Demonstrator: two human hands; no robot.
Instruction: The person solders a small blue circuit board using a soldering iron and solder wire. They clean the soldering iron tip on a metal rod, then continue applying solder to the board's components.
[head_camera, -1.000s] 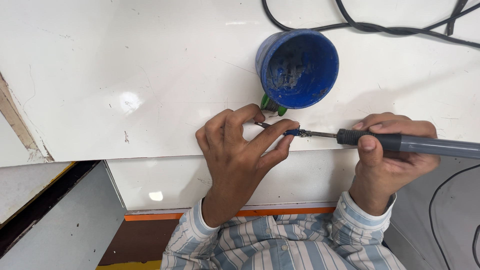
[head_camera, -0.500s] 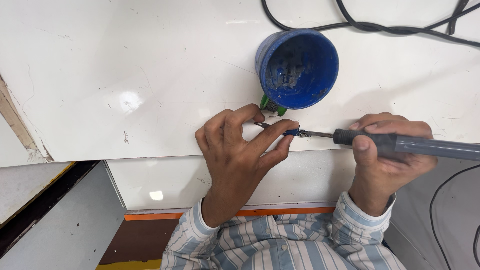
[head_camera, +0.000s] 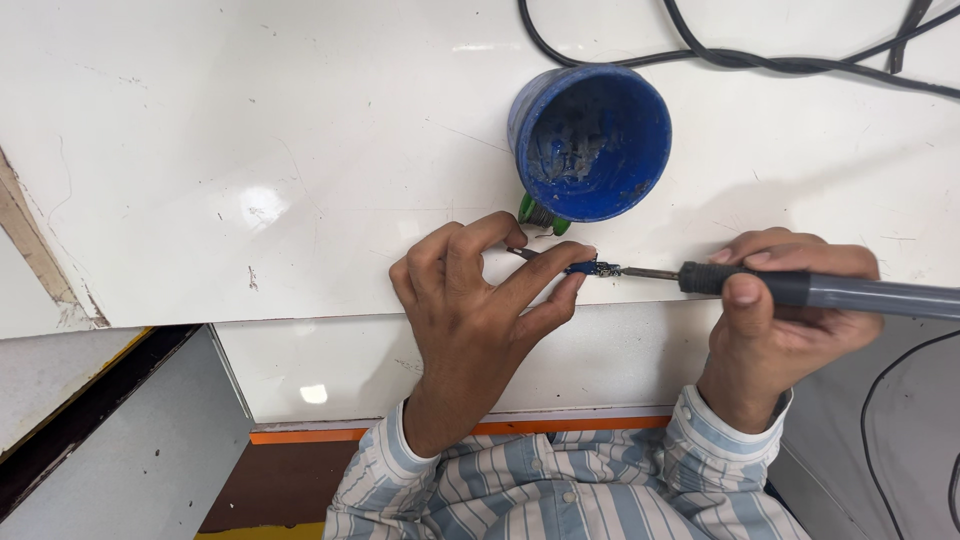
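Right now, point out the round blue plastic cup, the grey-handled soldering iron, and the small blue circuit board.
round blue plastic cup (head_camera: 640, 110), head view, inner wall.
grey-handled soldering iron (head_camera: 880, 296), head view, handle.
small blue circuit board (head_camera: 590, 268), head view, middle.

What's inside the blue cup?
The blue cup looks empty, showing only grey smears on its inner wall and bottom. A green spool pokes out beneath its near rim; the rest is hidden.

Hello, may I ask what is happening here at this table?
A person in a striped shirt works at a white table. The right hand holds a grey soldering iron, its tip against a small blue circuit board. The left hand pins that board with its fingers and feeds a thin solder wire. Just behind stand a blue cup and a green solder spool, with black cables beyond.
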